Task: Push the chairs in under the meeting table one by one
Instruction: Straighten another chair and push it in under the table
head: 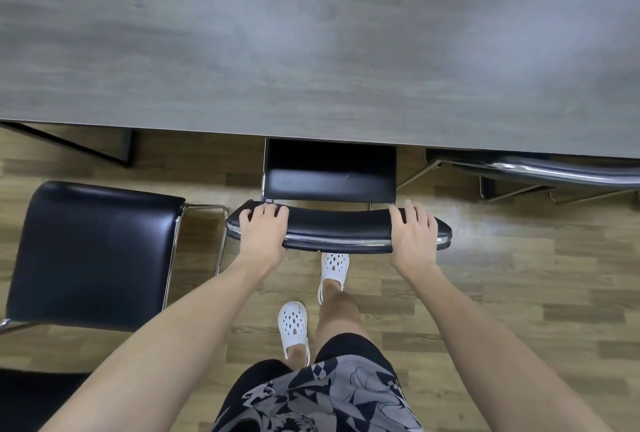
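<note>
1. Well left of the left hand [263, 231]: a second chair [93, 255], fully out from the surface [311, 50] (its turn comes later, I'd judge).
2. Left hand's fingers wrap over the left end of the backrest [339, 227] of the middle chair [329, 182].
3. Btwn the hands: backrest's long axis runs side to side, parallel w/ the surface edge; chair lies straight ahead, front tucked under.
4. Right hand [414, 232] curls over the right end. Both hands are equally near, so the push goes straight fwd.
5. Right of that: third chair [540, 171], mostly under.
</note>
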A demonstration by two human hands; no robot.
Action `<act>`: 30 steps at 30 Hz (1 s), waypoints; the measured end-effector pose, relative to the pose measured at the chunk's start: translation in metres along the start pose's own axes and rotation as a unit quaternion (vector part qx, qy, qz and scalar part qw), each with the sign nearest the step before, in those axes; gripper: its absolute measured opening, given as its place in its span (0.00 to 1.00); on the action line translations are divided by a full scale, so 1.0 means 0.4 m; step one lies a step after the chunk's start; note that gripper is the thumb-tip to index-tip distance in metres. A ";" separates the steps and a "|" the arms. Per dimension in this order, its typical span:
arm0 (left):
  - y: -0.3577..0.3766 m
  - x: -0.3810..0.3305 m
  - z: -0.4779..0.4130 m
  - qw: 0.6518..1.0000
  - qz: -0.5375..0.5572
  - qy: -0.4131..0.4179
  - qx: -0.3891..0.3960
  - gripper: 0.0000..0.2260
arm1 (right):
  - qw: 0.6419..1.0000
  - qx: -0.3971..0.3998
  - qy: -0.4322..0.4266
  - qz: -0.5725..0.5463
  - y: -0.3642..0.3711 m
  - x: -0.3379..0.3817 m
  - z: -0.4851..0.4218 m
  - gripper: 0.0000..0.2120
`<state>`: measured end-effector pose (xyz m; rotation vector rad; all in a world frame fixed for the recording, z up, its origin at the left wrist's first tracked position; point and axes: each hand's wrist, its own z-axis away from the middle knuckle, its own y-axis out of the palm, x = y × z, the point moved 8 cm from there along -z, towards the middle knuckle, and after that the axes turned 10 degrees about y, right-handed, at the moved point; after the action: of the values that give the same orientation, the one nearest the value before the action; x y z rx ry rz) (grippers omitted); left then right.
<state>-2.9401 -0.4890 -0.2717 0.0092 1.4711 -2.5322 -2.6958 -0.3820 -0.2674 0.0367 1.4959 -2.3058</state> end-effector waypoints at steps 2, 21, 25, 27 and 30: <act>-0.016 0.007 -0.019 1.000 0.003 0.000 -0.016 0.31 | 1.000 -0.007 0.014 -0.001 -0.013 0.001 -0.018 0.44; -0.115 0.046 -0.166 0.999 -0.021 -0.025 -0.032 0.54 | 0.998 -0.041 0.021 -0.052 -0.116 0.012 -0.188 0.52; -0.130 0.048 -0.173 0.998 -0.010 -0.032 -0.052 0.54 | 0.993 -0.076 0.022 -0.085 -0.135 0.012 -0.194 0.51; -0.134 0.047 -0.180 0.998 -0.015 -0.029 -0.052 0.55 | 0.992 -0.087 0.018 -0.092 -0.142 0.011 -0.198 0.51; -0.144 0.053 -0.195 0.998 -0.014 -0.028 -0.058 0.57 | 0.991 -0.094 0.014 -0.099 -0.155 0.014 -0.211 0.50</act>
<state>-2.9794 -0.3983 -0.2638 -0.1010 1.6033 -2.4434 -2.7374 -0.2873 -0.2510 -0.1359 1.7982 -2.3089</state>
